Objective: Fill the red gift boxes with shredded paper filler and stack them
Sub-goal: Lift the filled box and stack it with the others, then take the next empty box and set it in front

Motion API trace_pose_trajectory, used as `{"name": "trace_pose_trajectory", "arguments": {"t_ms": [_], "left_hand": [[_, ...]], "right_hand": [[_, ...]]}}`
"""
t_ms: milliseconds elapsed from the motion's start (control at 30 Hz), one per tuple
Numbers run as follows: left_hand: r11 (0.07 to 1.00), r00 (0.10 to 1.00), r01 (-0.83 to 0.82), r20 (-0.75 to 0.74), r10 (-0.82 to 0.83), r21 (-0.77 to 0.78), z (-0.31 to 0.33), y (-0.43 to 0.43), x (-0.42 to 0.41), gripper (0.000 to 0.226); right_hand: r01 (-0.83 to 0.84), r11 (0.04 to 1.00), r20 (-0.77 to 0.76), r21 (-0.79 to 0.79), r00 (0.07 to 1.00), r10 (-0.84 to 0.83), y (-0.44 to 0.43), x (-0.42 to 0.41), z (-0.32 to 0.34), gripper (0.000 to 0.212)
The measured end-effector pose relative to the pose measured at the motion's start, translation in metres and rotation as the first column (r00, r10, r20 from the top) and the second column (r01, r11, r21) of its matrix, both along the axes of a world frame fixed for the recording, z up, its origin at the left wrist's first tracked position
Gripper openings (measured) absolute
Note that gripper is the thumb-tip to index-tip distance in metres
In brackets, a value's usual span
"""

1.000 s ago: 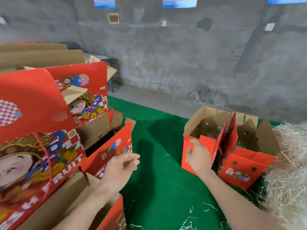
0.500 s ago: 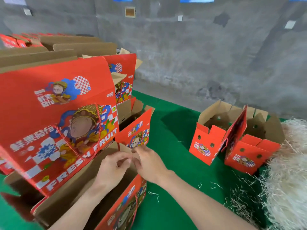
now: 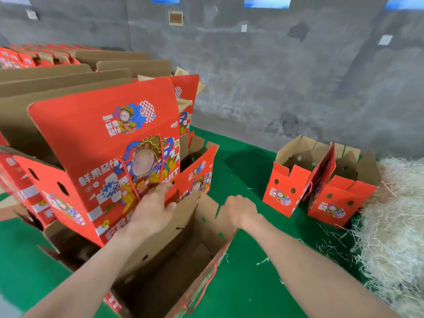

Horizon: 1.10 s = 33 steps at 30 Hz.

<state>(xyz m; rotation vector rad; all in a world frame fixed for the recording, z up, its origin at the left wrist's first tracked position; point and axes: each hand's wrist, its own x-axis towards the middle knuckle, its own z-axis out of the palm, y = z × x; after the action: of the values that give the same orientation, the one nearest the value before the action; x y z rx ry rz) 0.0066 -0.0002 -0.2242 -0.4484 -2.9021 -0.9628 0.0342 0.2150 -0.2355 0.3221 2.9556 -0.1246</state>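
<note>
An open red gift box (image 3: 179, 255) with a brown inside lies right below me, its red rope handle hanging at the front. My left hand (image 3: 153, 210) grips the upright red printed flap (image 3: 107, 143) at its lower right edge. My right hand (image 3: 241, 211) is curled over the box's notched brown end flap (image 3: 206, 212). Two more open red boxes (image 3: 321, 180) stand apart on the green mat at the right. A heap of pale shredded paper (image 3: 394, 221) lies at the far right.
Rows of red boxes with raised brown flaps (image 3: 68, 76) fill the left side, reaching back to the grey concrete wall (image 3: 275, 76). Another small red box (image 3: 197, 173) stands just behind the one I hold. Green mat (image 3: 250, 161) with stray paper strands lies between the boxes.
Both hands moved from the far box and the left stack to the near box. My left hand took hold of the tall red flap; my right hand went to the end flap. The view swung left.
</note>
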Motion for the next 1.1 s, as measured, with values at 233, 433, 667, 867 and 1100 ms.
{"name": "trace_pose_trajectory", "arguments": {"t_ms": [233,433,667,867,1100], "left_hand": [[0.799,0.953,0.298,0.115,-0.281,-0.523,-0.040,0.037,0.007,0.028],[0.776,0.865,0.488,0.107,-0.490,-0.400,-0.052,0.089,0.017,0.006],[0.688,0.767,0.605,0.063,-0.638,-0.401,-0.055,0.152,0.041,0.027],[0.585,0.639,0.702,-0.005,-0.770,-0.406,-0.052,0.221,0.110,0.042],[0.590,0.641,0.719,0.024,-0.767,-0.367,-0.053,0.252,0.130,0.014]], "right_hand": [[0.164,0.981,0.376,0.104,0.907,-0.192,0.077,0.082,0.014,0.014],[0.351,0.936,0.167,-0.024,0.925,-0.342,0.112,0.140,-0.007,0.044],[0.437,0.898,0.265,-0.049,0.872,-0.411,0.136,0.212,-0.018,0.028],[0.566,0.805,0.159,-0.176,0.824,-0.545,0.152,0.257,-0.011,0.048],[0.561,0.788,0.127,-0.253,0.827,-0.548,0.159,0.285,-0.028,0.015]]}}
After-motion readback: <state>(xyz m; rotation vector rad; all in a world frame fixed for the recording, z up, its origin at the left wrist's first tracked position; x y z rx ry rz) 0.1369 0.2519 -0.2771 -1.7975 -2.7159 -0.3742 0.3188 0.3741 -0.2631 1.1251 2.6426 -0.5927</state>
